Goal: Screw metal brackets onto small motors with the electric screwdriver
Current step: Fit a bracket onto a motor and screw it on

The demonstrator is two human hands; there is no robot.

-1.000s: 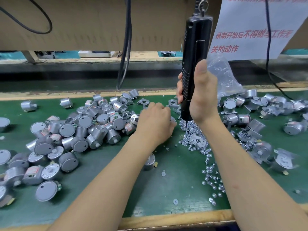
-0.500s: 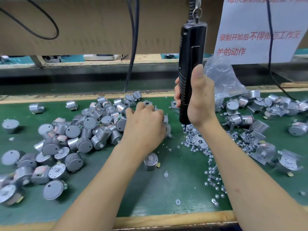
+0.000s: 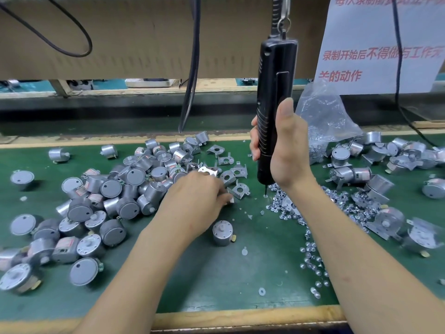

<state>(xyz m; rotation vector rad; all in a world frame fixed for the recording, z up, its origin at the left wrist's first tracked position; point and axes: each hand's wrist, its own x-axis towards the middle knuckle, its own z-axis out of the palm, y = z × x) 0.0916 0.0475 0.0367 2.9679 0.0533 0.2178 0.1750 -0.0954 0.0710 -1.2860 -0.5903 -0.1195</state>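
**Right hand holds the screwdriver, left hand is down in the brackets**

The right hand [image 3: 286, 150] is wrapped tight around the lower part of the long black electric screwdriver [image 3: 274, 92], with the thumb pointing up its side. The tool stands straight up and hangs from a metal hook [image 3: 282, 20] at its top. Its thin tip points down at the edge of a heap of small shiny screws [image 3: 289, 208], which spreads out to the right of the screwdriver and nearer to the person.

The left hand [image 3: 197, 201] is just left of the screwdriver. Its fingers curl down among the bent silver metal brackets [image 3: 237, 172] lying loose there. Something bright shows at the fingertips, but I cannot tell if the hand has hold of a bracket.

One small round silver motor [image 3: 222, 232] stands alone, nearer than the screwdriver and a bit left, beside the left wrist. A big pile of round grey motors [image 3: 125, 189] lies farther left. Right of the screwdriver lie motors with brackets on [image 3: 351, 174]. Behind it on the right sits a clear plastic bag [image 3: 322, 116]. Everything lies on a green mat [image 3: 216, 285].
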